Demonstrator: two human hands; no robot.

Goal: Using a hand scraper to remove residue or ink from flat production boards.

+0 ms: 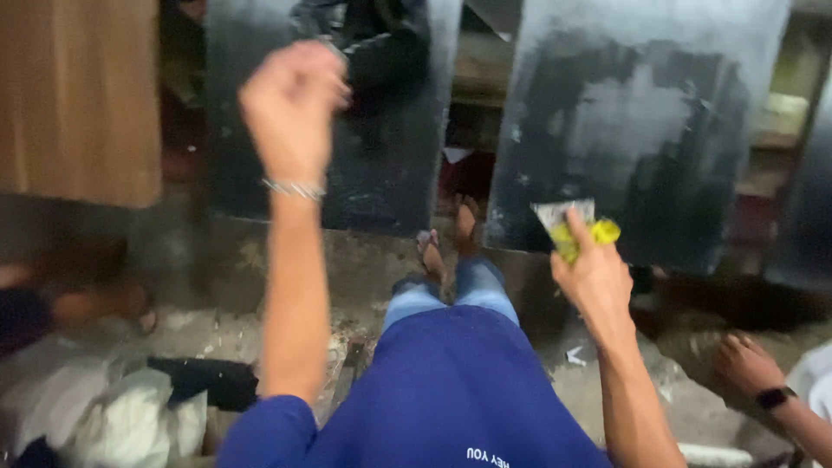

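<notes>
Pinching a yellow-smeared scraper (568, 224) in the right hand (596, 282), left hand (290, 104) fisted (empty, seemingly), near dark panel (381, 165)

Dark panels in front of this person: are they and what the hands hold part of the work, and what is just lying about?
In hand:
- right hand pinching a yellow-smeared scraper
- left hand, closed, raised against the left dark panel
- right dark panel, rubbed pale

Lying about:
- white sacks
- black cloth
- wooden board
- another person's hand with a watch
</notes>
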